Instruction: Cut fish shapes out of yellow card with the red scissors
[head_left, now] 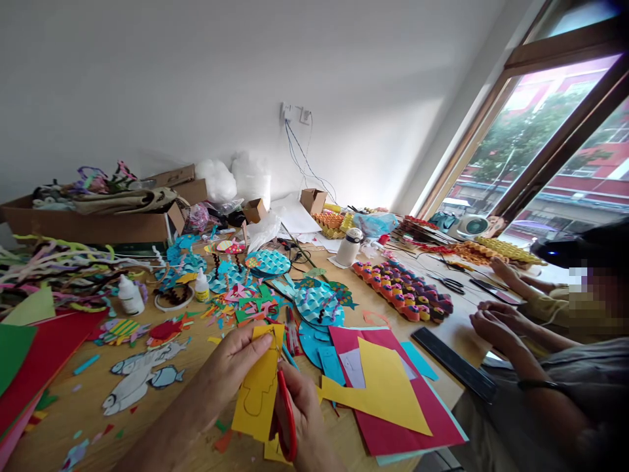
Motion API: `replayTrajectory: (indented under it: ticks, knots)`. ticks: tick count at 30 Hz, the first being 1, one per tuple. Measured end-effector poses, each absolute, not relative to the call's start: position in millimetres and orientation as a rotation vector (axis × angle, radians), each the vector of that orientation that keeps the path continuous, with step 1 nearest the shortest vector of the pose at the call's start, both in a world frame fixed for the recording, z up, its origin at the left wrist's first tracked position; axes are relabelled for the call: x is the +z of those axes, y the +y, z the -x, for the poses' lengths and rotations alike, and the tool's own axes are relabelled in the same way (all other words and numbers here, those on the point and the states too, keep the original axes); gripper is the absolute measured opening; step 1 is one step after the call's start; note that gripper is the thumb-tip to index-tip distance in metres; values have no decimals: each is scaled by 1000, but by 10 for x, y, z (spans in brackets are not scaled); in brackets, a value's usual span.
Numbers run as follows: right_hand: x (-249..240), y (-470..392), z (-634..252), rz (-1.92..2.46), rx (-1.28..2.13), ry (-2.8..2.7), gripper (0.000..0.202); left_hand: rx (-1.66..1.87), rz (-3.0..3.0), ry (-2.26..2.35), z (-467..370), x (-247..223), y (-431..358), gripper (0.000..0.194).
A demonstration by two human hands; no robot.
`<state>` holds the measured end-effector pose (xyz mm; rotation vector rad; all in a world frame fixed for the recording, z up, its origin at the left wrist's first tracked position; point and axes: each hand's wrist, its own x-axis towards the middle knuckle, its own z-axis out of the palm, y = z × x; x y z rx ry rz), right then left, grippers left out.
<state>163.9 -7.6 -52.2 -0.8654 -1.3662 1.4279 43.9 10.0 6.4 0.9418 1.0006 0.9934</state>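
Observation:
Between the thumb and fingers of my left hand [246, 354] is a strip of yellow paper [250, 400] with a drawn outline on it. My right hand [307, 406] is closed on red-handled scissors [289, 416], whose blades lie at the right edge of that strip. To the right, a larger cut yellow sheet [388, 387] rests on a stack of dark red paper [366, 429]. Paper fish cutouts [142, 377] lie on the table to the left of my left hand. Colourful paper scraps [250, 298] are spread beyond my hands.
Glue bottles [130, 296], pipe cleaners [73, 269] and a cardboard box [88, 219] stand on the left. Blue woven paper pieces [319, 301], a painted egg tray [403, 292] and a white bottle [348, 248] are farther back. Another person's hands [501, 321] are at the right, near a black case [455, 364].

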Motion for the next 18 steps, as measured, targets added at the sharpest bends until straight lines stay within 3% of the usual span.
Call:
replayTrajectory:
  ticks: [18]
  knots:
    - [-523,-85,-1674,945,1417,-1353,56,921,-1083,968,-416,-51,163,30]
